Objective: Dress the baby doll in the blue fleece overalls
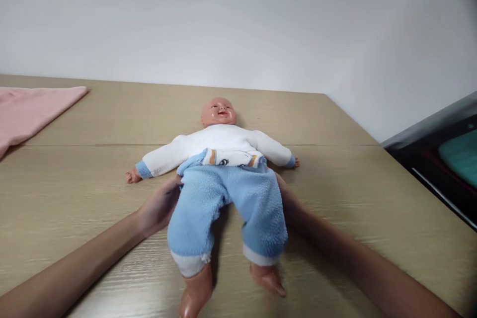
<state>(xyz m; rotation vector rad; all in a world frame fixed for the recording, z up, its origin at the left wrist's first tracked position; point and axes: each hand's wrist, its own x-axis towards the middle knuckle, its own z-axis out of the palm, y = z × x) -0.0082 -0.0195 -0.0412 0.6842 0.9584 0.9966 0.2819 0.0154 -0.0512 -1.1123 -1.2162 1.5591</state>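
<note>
A baby doll (219,112) lies on its back on the wooden table (372,198), head away from me, arms spread. It wears a white top (223,141) and blue fleece trousers (227,203). My left hand (161,206) presses against the doll's hip on the left, and its fingers curl on the trousers' waist. On the other side, my right hand (289,201) lies against the hip and the trouser leg. Its fingers are hidden behind the cloth. The doll's bare feet point toward me.
A pink cloth (30,112) lies at the table's far left. A white wall stands behind the table. Past the table's right edge is a dark piece of furniture (439,169) with something teal (462,156) on it.
</note>
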